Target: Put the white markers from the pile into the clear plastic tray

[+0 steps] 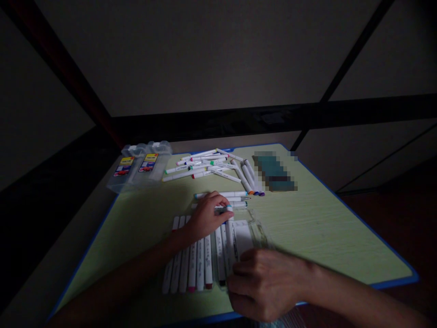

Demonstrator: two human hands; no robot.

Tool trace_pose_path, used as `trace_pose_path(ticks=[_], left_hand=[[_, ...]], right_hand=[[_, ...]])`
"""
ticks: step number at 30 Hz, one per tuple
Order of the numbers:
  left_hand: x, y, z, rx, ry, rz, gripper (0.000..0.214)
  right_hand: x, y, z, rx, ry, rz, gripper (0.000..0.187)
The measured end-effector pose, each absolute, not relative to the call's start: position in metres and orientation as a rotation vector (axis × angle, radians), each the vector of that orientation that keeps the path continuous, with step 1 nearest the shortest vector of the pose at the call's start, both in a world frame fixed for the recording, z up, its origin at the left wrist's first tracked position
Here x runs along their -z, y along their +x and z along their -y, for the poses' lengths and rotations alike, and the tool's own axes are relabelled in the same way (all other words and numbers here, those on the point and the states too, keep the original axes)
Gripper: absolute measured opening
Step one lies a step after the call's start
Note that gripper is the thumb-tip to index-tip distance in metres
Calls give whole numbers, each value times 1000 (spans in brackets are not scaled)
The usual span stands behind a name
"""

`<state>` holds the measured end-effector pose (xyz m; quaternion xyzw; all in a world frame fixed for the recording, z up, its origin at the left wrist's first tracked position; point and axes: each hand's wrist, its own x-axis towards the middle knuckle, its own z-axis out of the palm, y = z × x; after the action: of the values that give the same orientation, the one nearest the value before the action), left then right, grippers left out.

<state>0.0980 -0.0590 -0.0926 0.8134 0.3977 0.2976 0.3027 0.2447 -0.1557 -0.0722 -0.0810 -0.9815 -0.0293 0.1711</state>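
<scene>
My left hand is closed in a pinch on the upper end of a white marker with a light blue band at its top. The marker's lower end disappears behind my right hand, which is curled closed near the table's front edge. What its fingers grip is hidden. Under my hands lies a clear plastic case with a row of white markers side by side; some show pink, brown or black lower ends. Just beyond my left hand, a few pens and markers lie crosswise.
A loose pile of white markers with coloured ends lies at the back. Several more markers slant to its right. Clear plastic cases stand back left. A blurred phone-like teal object lies right. The pale green table has blue edging.
</scene>
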Motion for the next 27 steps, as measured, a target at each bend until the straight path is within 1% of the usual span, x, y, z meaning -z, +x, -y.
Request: trace_pose_path(ticks=[11, 18, 27], left_hand=[[91, 98, 60, -788, 2201, -1059, 13], [89, 99, 60, -758, 2217, -1072, 12], [91, 97, 60, -768, 2245, -1064, 13]], right_hand=[[73, 245, 154, 3, -267, 2822, 16], [74, 245, 154, 52, -216, 2794, 15], [73, 244, 154, -65, -262, 2836, 13]])
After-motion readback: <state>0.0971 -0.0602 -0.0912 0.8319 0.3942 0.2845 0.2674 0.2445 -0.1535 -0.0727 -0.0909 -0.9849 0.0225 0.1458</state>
